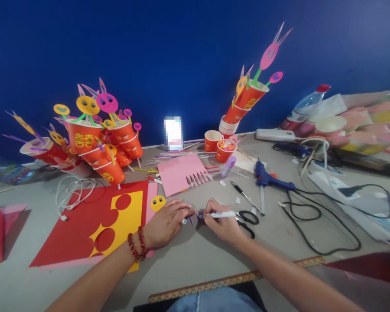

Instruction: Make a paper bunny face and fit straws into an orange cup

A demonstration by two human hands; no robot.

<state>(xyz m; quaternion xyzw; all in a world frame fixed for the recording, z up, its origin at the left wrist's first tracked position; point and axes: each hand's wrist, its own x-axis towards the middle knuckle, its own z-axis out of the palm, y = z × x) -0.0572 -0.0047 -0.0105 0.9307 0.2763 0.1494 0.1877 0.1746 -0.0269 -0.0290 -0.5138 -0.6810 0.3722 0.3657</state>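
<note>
My right hand (222, 225) grips a white marker (221, 214), its blue tip pointing left, low over the table. Just left of it, my left hand (167, 221) lies palm down with fingers bent together and fingertips at small blue-marked paper pieces (190, 220). A small pale round end (184, 221) pokes out under those fingers; I cannot tell what it is. Beyond the hands is a pink sheet (178, 173) with pointed shapes cut into its edge. Black-handled scissors (248, 217) lie partly behind my right hand, and a yellow smiley disc (157, 203) is beside my left.
Red paper cups (84, 138) with paper faces stand at the left, another leaning stack (243, 104) at the back right. A glue gun (273, 178), its cord, a pen (247, 197) and a purple glue stick (229, 167) lie right. Red card (68, 234) lies left.
</note>
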